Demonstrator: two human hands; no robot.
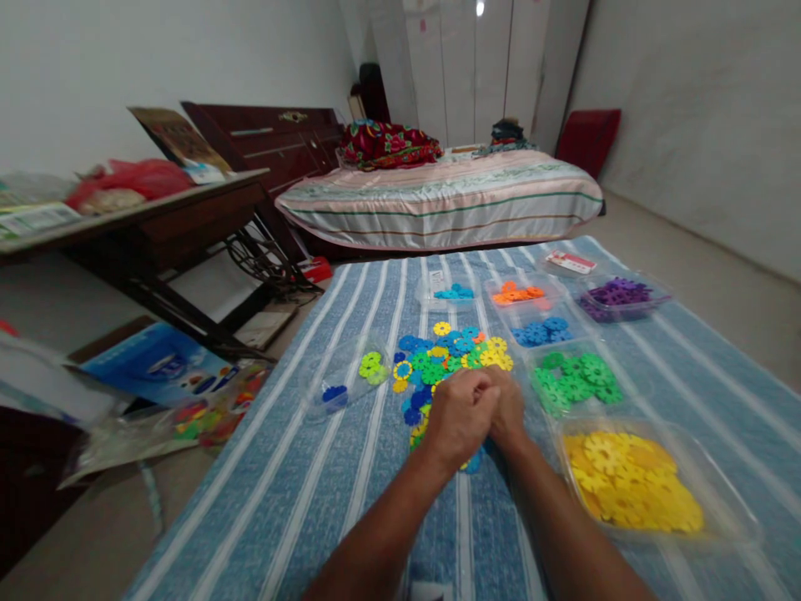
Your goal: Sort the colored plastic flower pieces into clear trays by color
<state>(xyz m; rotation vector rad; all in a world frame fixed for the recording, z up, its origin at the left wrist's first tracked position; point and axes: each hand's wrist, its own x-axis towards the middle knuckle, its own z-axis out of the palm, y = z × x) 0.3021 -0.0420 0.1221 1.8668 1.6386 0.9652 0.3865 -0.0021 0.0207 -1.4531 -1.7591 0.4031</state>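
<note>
My left hand [460,411] is closed, its fingers curled against my right hand [509,407], which is closed too. Both are over the near part of a mixed pile of flower-shaped plastic discs [431,367] in blue, green, yellow and orange. What the fingers hold, if anything, is hidden behind the left hand. Right of my hands stand clear plastic tubs of green discs [579,380] and yellow discs [632,484]. To the left of the pile, a clear two-part tray [350,355] contains lime discs [374,367] and dark blue discs [335,395].
Farther back are tubs of light blue discs [454,292], orange discs [516,293], blue discs [541,331] and purple discs [619,294]. A clear lid with a label [571,263] lies behind them. All rest on a blue striped cloth [263,501]. A bed [438,200] stands beyond.
</note>
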